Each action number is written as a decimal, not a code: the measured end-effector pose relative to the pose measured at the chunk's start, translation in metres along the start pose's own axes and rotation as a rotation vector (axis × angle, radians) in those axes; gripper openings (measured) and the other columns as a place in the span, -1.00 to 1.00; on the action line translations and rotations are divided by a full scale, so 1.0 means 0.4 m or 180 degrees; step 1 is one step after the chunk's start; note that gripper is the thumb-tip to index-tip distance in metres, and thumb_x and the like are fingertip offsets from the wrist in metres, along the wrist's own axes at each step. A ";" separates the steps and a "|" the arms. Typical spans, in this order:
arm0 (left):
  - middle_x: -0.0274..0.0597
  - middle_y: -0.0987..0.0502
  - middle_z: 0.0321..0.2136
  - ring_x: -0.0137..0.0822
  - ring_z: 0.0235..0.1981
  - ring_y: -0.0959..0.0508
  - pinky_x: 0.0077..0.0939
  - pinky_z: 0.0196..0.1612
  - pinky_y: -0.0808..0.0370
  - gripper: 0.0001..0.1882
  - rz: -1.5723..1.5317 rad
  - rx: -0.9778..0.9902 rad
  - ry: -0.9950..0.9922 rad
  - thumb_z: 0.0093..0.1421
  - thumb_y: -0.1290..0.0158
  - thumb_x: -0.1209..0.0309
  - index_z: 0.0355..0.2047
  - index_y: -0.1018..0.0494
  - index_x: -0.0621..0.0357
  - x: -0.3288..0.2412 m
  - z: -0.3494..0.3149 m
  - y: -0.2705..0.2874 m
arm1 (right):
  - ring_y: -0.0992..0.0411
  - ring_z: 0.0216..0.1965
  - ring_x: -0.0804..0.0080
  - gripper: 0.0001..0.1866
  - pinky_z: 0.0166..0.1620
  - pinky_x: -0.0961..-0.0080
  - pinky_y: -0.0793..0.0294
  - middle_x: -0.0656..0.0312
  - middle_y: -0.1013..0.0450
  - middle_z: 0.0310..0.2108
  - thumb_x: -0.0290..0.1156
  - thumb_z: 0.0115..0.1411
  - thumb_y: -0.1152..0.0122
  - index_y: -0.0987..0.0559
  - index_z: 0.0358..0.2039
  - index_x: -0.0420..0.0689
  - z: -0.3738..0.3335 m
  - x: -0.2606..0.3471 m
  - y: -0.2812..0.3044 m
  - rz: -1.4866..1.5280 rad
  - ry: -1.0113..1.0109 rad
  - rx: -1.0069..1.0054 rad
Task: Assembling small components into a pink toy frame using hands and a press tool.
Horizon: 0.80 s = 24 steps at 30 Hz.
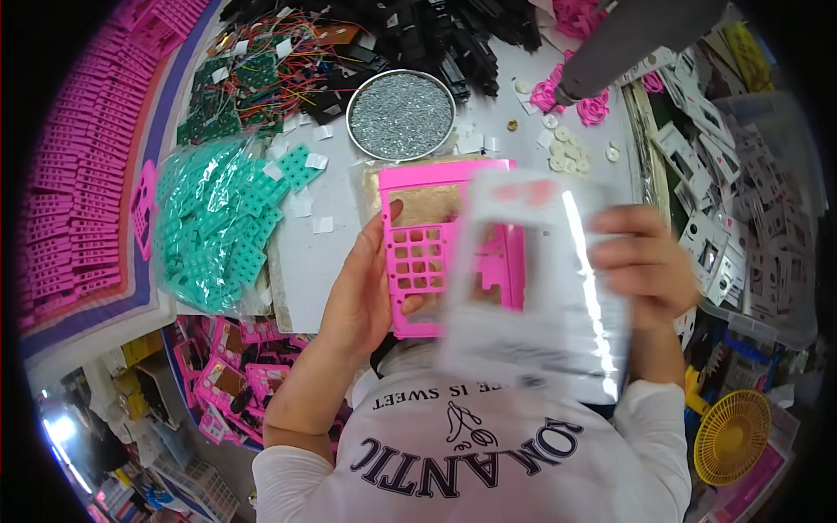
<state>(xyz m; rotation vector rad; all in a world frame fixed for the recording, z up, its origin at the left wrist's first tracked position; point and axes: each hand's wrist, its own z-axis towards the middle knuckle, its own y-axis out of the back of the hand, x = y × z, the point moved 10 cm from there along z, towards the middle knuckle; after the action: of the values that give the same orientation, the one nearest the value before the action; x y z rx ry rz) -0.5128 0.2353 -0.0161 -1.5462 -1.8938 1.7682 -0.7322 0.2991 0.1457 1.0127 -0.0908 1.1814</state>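
Head view, near to far. Nearest the camera, the left hand [362, 292] holds a pink plastic shell [436, 253] with a grid of key openings; its grip is pressed on the shell's left edge, thumb on the front face, fingers behind. The right hand [649, 266] holds a clear printed sleeve [540, 288], motion-blurred, lying over the right part of the shell; its grip is closed on the sleeve's right edge, though the fingertips are partly hidden.

Step in hand, as a judgement: shell and sleeve are being brought together, the sleeve overlapping the shell without yet enclosing it. The next move would call for lining up the sleeve's open end with the shell's edge while the left hand holds the shell steady.

Containers: on the white bench [314, 261], a clear bag [218, 227] at the left holds teal keypad mats, some spilling out at its top. Farther off, a round metal dish [401, 115] is filled with small silvery screws. Beyond lie green circuit boards with coloured wires [253, 78] and a heap of black parts [436, 35]. Pink shells are stacked along the far left rim [78, 174]; grey-white frames [724, 174] pile at the right.
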 end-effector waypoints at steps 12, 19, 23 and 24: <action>-0.02 -0.32 0.26 -0.23 0.25 -0.40 -0.30 0.25 -0.40 -0.26 0.1294 -0.1013 -0.0937 0.39 0.07 0.56 0.49 0.13 0.19 -0.090 -0.030 0.016 | -0.35 0.22 0.43 -0.16 0.25 0.38 -0.38 0.12 -0.35 0.24 -0.51 0.22 -0.36 -0.11 0.41 -0.29 -0.067 -0.182 -0.406 0.3612 -0.3050 -0.0690; -0.19 -0.23 -0.05 -0.31 -0.06 -0.35 -0.44 0.02 -0.39 0.23 0.3642 -0.1432 -0.1363 -0.02 -0.36 0.46 0.50 0.23 0.31 -0.123 -0.082 0.001 | -0.38 0.14 0.44 -0.27 0.14 0.45 -0.44 0.12 -0.37 0.17 -0.43 0.30 -0.30 -0.16 0.38 -0.29 -0.025 -0.152 -0.396 0.3177 -0.2939 -0.0906; -0.29 -0.14 -0.20 -0.44 -0.31 -0.22 -0.57 -0.20 -0.30 0.38 0.3644 -0.1416 -0.1375 -0.18 -0.47 0.45 0.51 0.24 0.24 -0.117 -0.071 0.020 | -0.35 0.14 0.32 -0.30 0.15 0.37 -0.39 0.06 -0.37 0.14 -0.28 0.33 -0.28 -0.22 0.34 -0.31 -0.004 -0.136 -0.381 0.2333 -0.2359 -0.0666; -0.29 -0.14 -0.20 -0.45 -0.33 -0.21 -0.59 -0.20 -0.30 0.38 0.3540 -0.1384 -0.1355 -0.18 -0.47 0.46 0.51 0.24 0.22 -0.117 -0.068 0.024 | -0.34 0.15 0.29 -0.30 0.16 0.35 -0.38 0.05 -0.38 0.13 -0.26 0.33 -0.28 -0.23 0.34 -0.31 -0.001 -0.135 -0.378 0.2263 -0.2332 -0.0650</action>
<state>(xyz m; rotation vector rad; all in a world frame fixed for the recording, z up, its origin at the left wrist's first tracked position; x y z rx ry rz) -0.4670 0.2182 0.0090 -3.0018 -1.7532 2.2635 -0.6353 0.2582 0.0243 1.2256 -1.2064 1.3251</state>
